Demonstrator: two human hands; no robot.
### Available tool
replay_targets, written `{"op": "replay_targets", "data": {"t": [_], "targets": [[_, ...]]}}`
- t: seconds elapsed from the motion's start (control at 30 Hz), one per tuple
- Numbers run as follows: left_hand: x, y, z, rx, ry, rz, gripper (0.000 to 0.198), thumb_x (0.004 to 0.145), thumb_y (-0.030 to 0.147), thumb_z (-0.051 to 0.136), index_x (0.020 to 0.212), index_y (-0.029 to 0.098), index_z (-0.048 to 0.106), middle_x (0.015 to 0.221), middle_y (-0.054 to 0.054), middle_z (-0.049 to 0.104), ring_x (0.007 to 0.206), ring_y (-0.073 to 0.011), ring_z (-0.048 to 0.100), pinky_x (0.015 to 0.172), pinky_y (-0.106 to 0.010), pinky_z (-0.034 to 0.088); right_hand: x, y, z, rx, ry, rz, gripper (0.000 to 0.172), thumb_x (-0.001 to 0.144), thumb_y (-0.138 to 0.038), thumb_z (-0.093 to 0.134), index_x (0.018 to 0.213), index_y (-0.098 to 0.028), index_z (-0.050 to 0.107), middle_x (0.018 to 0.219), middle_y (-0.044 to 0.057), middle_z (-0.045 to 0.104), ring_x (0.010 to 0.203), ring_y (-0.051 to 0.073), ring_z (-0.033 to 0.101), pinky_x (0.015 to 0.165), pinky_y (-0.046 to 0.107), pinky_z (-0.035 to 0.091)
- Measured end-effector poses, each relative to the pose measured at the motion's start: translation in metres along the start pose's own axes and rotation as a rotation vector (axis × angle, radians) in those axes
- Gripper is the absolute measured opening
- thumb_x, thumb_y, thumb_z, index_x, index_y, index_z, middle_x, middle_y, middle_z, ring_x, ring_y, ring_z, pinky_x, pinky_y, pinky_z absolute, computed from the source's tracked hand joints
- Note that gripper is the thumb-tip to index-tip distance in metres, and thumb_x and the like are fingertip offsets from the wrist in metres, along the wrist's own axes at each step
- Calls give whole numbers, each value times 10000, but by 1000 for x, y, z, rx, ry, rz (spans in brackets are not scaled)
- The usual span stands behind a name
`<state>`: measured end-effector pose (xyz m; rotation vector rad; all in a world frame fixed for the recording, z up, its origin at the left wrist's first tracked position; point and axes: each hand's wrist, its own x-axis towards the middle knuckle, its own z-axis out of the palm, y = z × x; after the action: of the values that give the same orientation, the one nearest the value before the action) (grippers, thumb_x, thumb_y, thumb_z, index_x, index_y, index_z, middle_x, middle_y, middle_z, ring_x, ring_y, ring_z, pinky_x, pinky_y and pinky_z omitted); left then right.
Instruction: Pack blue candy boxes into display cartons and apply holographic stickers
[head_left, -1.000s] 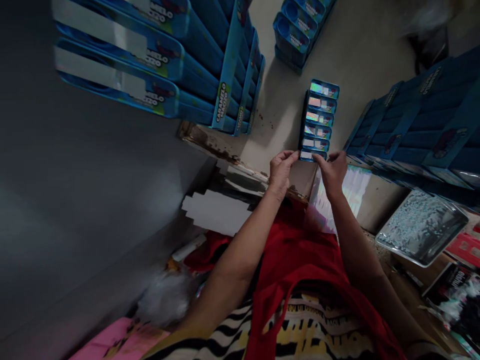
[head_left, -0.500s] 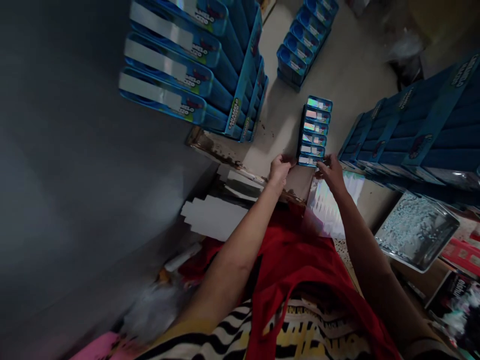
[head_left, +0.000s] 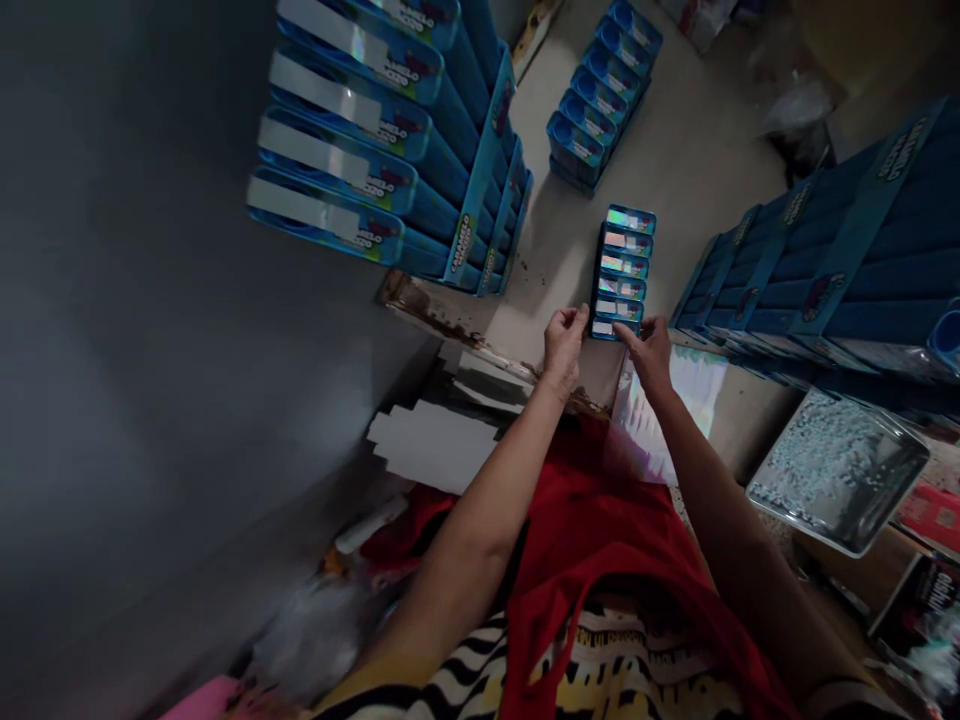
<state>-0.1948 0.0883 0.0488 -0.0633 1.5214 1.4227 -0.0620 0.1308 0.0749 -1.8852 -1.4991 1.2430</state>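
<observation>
A row of several small blue containers point(head_left: 622, 268) with shiny strip labels on their tops sits in a blue tray on the pale tabletop in front of me. My right hand point(head_left: 651, 355) is at the near right corner of this row. Its thumb rests on the top of the nearest container point(head_left: 604, 328), and its other fingers bend around the side. Just left of the same corner is my left hand point(head_left: 564, 345), thumb and fingers drawn together. Whatever they may pinch is too small to make out. By my right wrist lies a shiny iridescent sticker sheet point(head_left: 694, 395).
Tall stacks of blue containers stand at left point(head_left: 442, 190) and right point(head_left: 810, 260). Another blue row point(head_left: 600, 95) is farther back. A metal tray point(head_left: 892, 490) of small pale pieces lies at right. The table's worn edge point(head_left: 480, 345) runs beside a grey wall point(head_left: 150, 300).
My right thumb has moved onto the top of the nearest container. My left hand has risen slightly, with its thumb now pointing up beside the row. The view has shifted a little.
</observation>
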Motion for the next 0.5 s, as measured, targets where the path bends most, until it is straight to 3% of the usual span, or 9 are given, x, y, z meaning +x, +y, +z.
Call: {"op": "replay_targets", "data": {"t": [0.17, 0.33, 0.4, 0.5], "targets": [[2, -12, 13, 73, 12, 78, 226, 959, 397, 754, 974, 212, 625, 951, -10, 702, 887, -135, 645, 838, -212, 486, -6, 0, 6, -17, 22, -41, 483, 811, -610, 724, 953, -275, 407, 812, -86, 475, 740, 138, 470, 730, 266, 382], [22, -2, 0, 279, 48, 95, 176, 935, 307, 754, 845, 206, 642, 811, 10, 657, 812, -152, 602, 806, -211, 464, 8, -1, -19, -71, -153, 42, 550, 772, -711, 723, 959, -260, 470, 760, -69, 539, 739, 169, 534, 740, 295, 413], [28, 5, -8, 292, 76, 139, 202, 945, 367, 743, 851, 201, 681, 822, -6, 674, 868, -167, 621, 852, -218, 469, 21, -1, -27, 21, -127, 45, 612, 776, -769, 688, 1039, -237, 539, 874, -7, 646, 855, 198, 614, 808, 320, 472], [27, 10, -11, 215, 26, 191, 359, 895, 551, 784, 962, 200, 749, 987, -62, 756, 1043, -208, 677, 961, -258, 488, 41, -4, -23, 305, -101, 47, 720, 833, -848, 558, 1232, -250, 598, 1296, 96, 702, 1207, 235, 648, 993, 388, 519]]}}
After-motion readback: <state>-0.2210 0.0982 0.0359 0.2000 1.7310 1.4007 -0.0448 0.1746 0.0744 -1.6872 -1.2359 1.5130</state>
